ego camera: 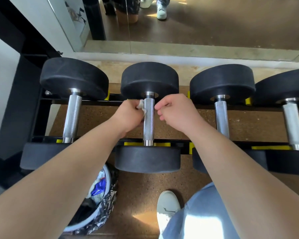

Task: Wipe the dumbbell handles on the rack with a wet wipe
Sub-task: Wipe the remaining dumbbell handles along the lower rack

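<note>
Four dumbbells rest on a rack over brown, perhaps cork, floor.

A black rack with yellow pads carried four dumbbells side by side across its rails.

Single wide-angle view from a camera worn on the person's head, facing forward and steeply downward. It sits close above a dumbbell rack, whose row of dumbbells runs across the middle of the frame, bowed by the lens. Both forearms enter from the bottom corners, with the left hand and the right hand near the centre. The floor and the person's own shoe lie towards the bottom edge. A wall mirror spans the top.
</note>
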